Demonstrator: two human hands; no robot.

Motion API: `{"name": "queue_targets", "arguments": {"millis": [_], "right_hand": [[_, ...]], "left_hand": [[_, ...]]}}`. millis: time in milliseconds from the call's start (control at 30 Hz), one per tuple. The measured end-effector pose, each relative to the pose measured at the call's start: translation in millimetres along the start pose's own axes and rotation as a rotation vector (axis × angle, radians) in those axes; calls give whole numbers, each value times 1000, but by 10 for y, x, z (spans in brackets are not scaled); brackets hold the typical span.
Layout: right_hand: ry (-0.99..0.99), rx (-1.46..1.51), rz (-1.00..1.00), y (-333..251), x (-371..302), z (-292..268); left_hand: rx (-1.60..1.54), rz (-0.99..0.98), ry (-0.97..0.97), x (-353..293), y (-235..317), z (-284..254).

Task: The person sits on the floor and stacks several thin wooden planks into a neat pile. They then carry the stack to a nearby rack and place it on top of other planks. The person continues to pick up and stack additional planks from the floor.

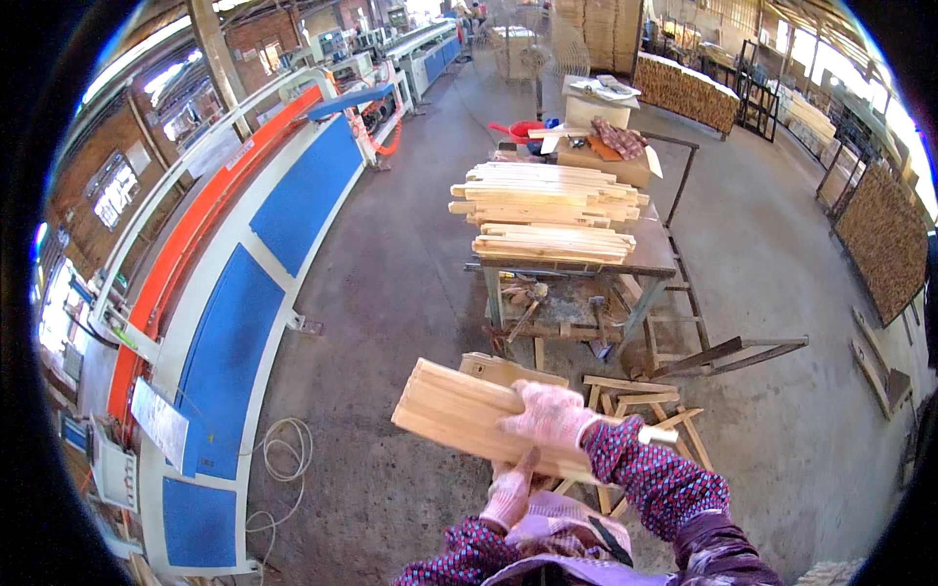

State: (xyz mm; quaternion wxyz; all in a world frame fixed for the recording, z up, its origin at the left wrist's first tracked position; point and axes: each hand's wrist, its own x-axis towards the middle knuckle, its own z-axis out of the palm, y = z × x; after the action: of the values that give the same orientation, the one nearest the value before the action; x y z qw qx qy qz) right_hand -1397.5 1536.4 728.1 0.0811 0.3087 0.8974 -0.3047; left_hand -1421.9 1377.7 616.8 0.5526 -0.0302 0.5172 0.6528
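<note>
A stack of flat pale wooden slats (449, 410) is held tilted in front of my body. My right hand (547, 412), in a pink work glove, wraps over the top of the stack toward its right end. Lower down, my left hand (510, 496), gloved too, grips the near edge from below, and part of its fingers is hidden under the wood. Just beyond the stack shows a tan flat piece (508, 369), mostly covered; I cannot tell whether it is wood or cardboard.
Ahead stands a metal-framed table (655, 249) bearing piled wooden slats (547, 200). Loose wood strips (664, 398) lie on the floor at its foot, near a projecting metal frame (733, 354). A long blue, white and orange machine (234, 332) runs along the left, with a hose (283, 449) beside it.
</note>
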Motion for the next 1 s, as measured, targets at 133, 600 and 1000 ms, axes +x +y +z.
{"name": "queue_targets", "arguments": {"millis": [133,600,1000], "right_hand": [[17,-41,58,149,806,-521],[79,-142,128,766,3243,-2143],[-45,-50,27,1692,5042,-2636]], "left_hand": [[18,40,-64,780,547,300],[-98,31,36,3181,2149,1654],[39,81,250,4931,2607,2050]]}}
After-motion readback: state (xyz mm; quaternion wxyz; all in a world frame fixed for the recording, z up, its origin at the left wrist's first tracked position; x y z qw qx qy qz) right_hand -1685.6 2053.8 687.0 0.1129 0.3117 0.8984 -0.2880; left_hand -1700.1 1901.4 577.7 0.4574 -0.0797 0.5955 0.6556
